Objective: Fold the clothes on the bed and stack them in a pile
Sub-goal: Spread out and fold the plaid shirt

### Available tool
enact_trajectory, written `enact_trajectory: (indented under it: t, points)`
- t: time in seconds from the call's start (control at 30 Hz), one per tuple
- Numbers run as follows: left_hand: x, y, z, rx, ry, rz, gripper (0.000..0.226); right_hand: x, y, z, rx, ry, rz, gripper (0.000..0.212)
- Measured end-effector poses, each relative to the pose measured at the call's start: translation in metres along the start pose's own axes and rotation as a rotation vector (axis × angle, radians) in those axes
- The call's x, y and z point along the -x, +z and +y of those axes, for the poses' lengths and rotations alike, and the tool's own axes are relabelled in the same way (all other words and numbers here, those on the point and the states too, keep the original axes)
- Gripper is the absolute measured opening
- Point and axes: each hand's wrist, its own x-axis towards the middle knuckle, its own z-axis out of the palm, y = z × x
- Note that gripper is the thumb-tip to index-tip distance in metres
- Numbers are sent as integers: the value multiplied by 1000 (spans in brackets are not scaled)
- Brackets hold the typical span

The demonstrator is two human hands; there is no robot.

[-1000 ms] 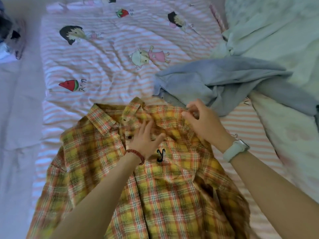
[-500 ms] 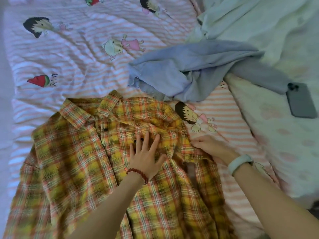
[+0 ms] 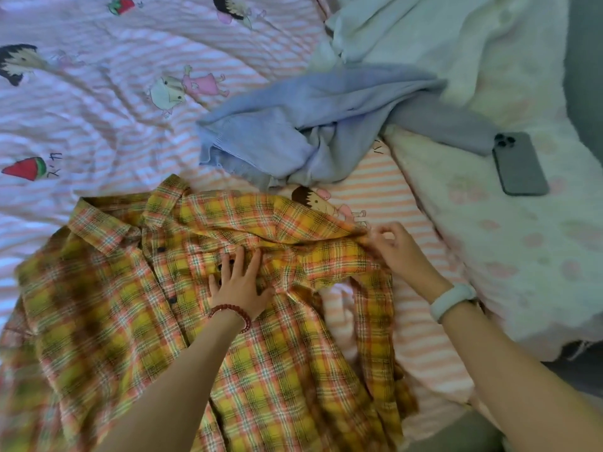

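A yellow plaid shirt point(image 3: 124, 321) was spread front up on the bed point(image 3: 81, 102), across the left and middle of the view, collar toward the far side and buttons fastened down the placket. The left hand point(image 3: 239, 285) was laid flat on the chest of it, fingers straight and spread, so that the cloth was pressed down rather than gripped. Just to the right, the shoulder edge of the shirt was pinched by the right hand point(image 3: 390, 246) between thumb and fingertips, the fabric there bunched into a ridge and the sleeve left crumpled below it. The step in hand was judged to be the straightening of the first garment before any fold was made; no pile was to be seen yet. The next move was thought to call for the right shoulder and sleeve to be drawn out flat, or turned inward across the front, while the chest was held down. Beyond the shirt, a blue garment point(image 3: 293, 132) was left heaped and unfolded, near the collar but apart from it. At the far right, a phone point(image 3: 520, 164) was lying face down on a pale blanket point(image 3: 489, 60). Counted: one plaid shirt, one blue garment, one phone, two hands.
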Motion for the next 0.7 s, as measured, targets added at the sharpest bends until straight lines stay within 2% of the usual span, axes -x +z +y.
enact_trajectory:
  t: [0.07,0.17,0.2,0.27,0.33,0.37,0.4,0.43,0.5,0.53,0.57,0.6,0.7]
  points:
    - [4,-1,8,27,-31,36,75,4,-4,20,34,90,-64,25]
    - [18,-3,25,144,30,215,61,14,-2,35,132,95,-99,25]
    - [24,-3,31,195,93,277,55,21,1,36,108,68,-81,24]
    - [36,-6,44,282,243,397,44,40,7,37,126,-108,-89,26]
    - [41,-13,54,322,347,502,36,57,16,37,200,-305,-292,24]
    - [41,-18,58,316,380,538,35,65,20,39,179,-335,-404,25]
    - [39,-23,63,293,414,559,36,71,21,43,118,-320,-441,26]
    - [35,-29,68,253,456,560,39,74,21,45,14,-278,-376,28]
    - [22,-39,81,126,538,482,45,74,18,53,-105,-171,-14,26]
    - [13,-43,90,46,557,413,48,73,16,59,-59,-129,155,22]
    - [3,-47,99,-33,567,346,50,73,15,64,14,-85,237,19]
    - [-8,-48,108,-100,582,292,52,74,15,70,93,-25,225,21]
    - [-38,-55,140,-240,607,148,54,78,28,89,230,140,-25,26]
